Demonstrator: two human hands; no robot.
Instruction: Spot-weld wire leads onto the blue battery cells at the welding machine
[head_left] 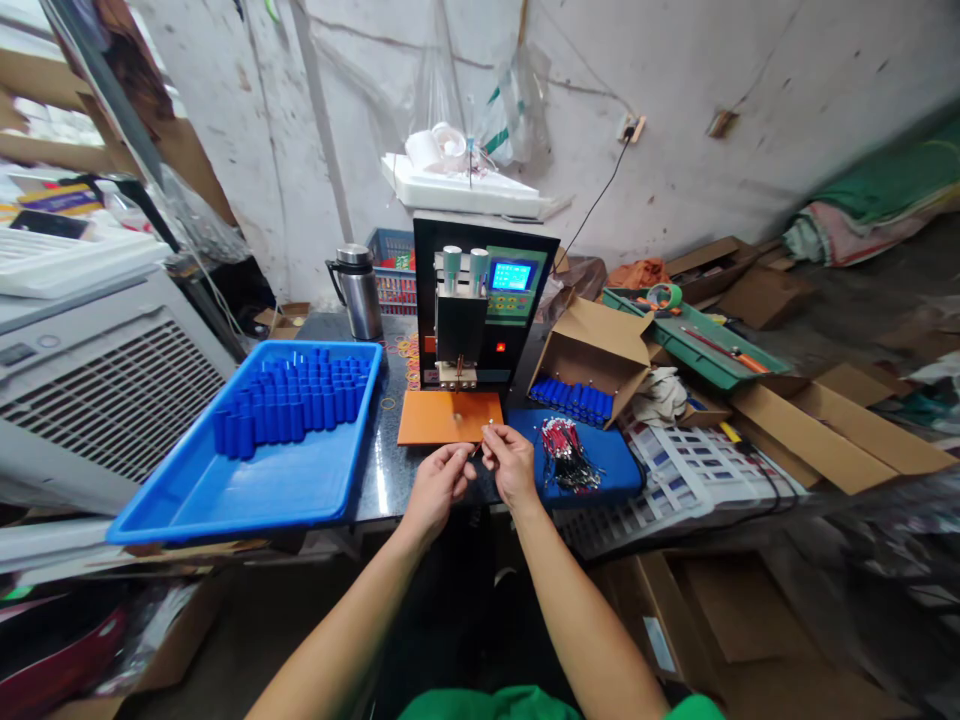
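Note:
My left hand [442, 480] and my right hand [511, 462] meet just in front of the orange plate [427, 420] of a spot welder [459, 330]. Both are closed in a pinch. Between their fingertips runs a short thin wire lead [475, 451], dark and reddish, with a small whitish end showing above my right fingers. Its finer details are too small to make out. Right of my right hand, a bundle of red and black wire leads [566, 455] lies on a blue pad [616, 478].
Blue cylindrical cells [289, 405] stand in a blue tray [247, 500] on the left. More blue cells [574, 398] lie in an open cardboard box [600, 340]. A steel flask [363, 295] stands behind; a green tray [701, 345] with tools sits at right.

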